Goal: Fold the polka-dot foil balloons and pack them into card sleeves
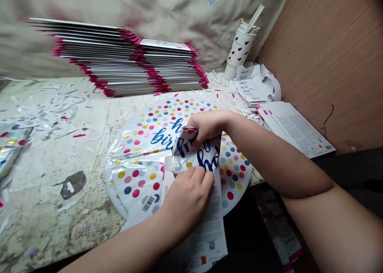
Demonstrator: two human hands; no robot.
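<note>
Left hand [191, 195] and right hand [206, 127], both closed, centre of frame

Right hand: fingers gripping a folded foil sheet [191, 158], dotted, blue lettering, frame centre. Left hand: fingers bent over the upper edge of a printed card sleeve [212, 225], lower centre, against the foil. Beneath: round dotted foil [140, 145], lying flat on a worn tabletop [98, 161]. Top left to centre: pink-edged card stack [116, 61], leaning. Upper right: heart-patterned tumbler [239, 51], barcode labels [247, 87] beside it. Right: printed cards [296, 129]. Left: paper scraps [54, 113].
</note>
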